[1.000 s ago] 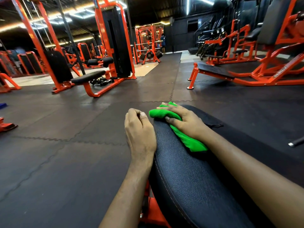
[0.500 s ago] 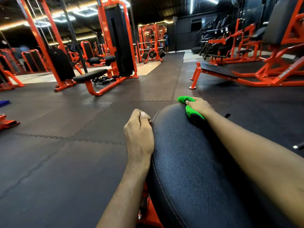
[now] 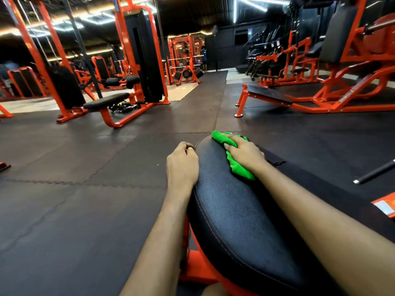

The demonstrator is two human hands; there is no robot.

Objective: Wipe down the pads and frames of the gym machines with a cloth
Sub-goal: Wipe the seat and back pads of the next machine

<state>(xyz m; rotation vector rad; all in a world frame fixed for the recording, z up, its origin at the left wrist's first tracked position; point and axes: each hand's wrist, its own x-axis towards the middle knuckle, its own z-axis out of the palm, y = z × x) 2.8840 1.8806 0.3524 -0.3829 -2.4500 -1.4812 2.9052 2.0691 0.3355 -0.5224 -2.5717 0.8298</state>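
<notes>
- Dark rubber floor mats (image 3: 64, 210) lie under us, around a black stitched leather pad (image 3: 235, 221) on an orange steel frame (image 3: 197, 269).
- Our left hand (image 3: 181, 167), curled into a fist, rests against the pad's left edge.
- Our right hand (image 3: 244, 155) grips a bunched bright green cloth (image 3: 240, 170) on the pad's far end.
- Orange machines (image 3: 147, 60) stand beyond.

At frame center, the right hand (image 3: 243, 154) grips a green cloth (image 3: 239, 169) against the far end of a black pad (image 3: 230, 210). The left hand (image 3: 181, 165), fingers curled, rests against the pad's left edge. Orange machines (image 3: 350, 94) occupy the upper frame.
</notes>
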